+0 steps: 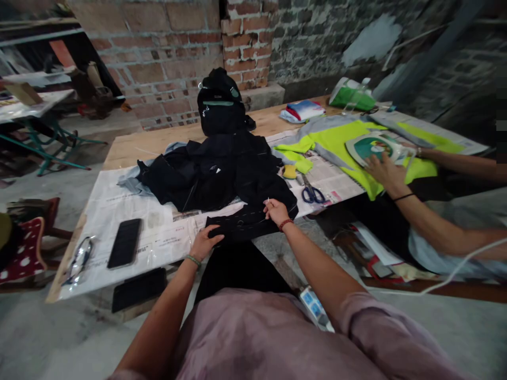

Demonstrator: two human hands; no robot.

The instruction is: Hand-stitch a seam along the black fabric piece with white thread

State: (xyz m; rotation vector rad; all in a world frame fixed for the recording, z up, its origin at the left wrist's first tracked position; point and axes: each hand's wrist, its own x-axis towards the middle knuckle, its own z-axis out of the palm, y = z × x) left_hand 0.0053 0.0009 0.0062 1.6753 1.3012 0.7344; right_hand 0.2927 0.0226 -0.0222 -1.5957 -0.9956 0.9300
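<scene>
A black garment is spread over the near part of the table, with its front band lying at the table edge before me. A broken line of white stitches and a small round mark show on that band. My left hand is closed on the band's left end, thumb and fingers gripping the cloth. Over the band's right part, my right hand is pinched closed against the fabric. A tiny pale tip shows at its fingertips, too small to name. Blue-handled scissors lie right of the garment, by a yellow piece.
Newspaper and clear plastic cover the table. A phone and glasses lie at left. A black backpack stands behind the garment. At right, a co-worker's hands hold an iron on a neon yellow garment.
</scene>
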